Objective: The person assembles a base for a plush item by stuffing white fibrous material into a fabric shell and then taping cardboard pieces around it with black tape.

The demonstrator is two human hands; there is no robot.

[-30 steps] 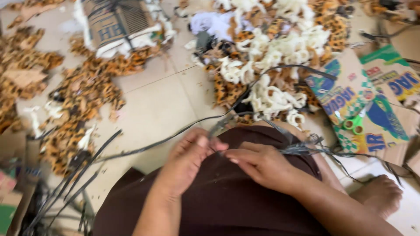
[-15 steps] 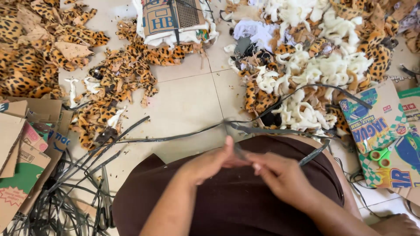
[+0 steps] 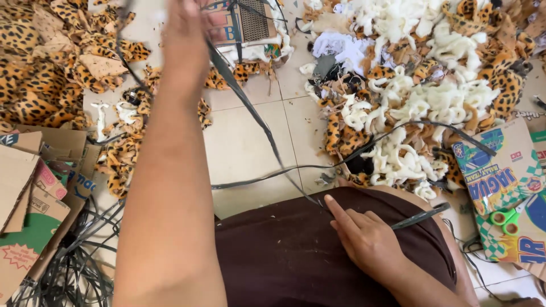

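My left hand [image 3: 185, 42] was raised high toward the top of the view, blurred, with its fingers closed around a long dark strip [image 3: 250, 113] that ran down from it, slanting across the pale tiled floor [image 3: 250, 148] to my lap. My right hand [image 3: 367, 241] rested on the dark brown cloth [image 3: 284, 261] over my lap, its fingers curled around the lower part of the same strip, forefinger stretched along it toward the point where the strip met the cloth's edge; a short dark end [image 3: 418, 218] stuck out past my knuckles to the right. Another thin dark strip [image 3: 318, 167] lay across the floor just beyond my lap and curved up over the heap of cream fleece scraps [image 3: 421, 102] mixed with leopard-print scraps on the right. More leopard-print fabric pieces [image 3: 34, 74] were piled at the upper left, and a bundle of loose dark strips [image 3: 74, 267] lay on the floor by my left side, next to flattened cardboard pieces [image 3: 28, 193]. On my right lay a colourful printed carton [image 3: 500, 176] with a pair of green-handled scissors [image 3: 503, 219] resting on it. A box with a grille-like face [image 3: 250, 23] stood at the top of the view, just beyond my raised hand.
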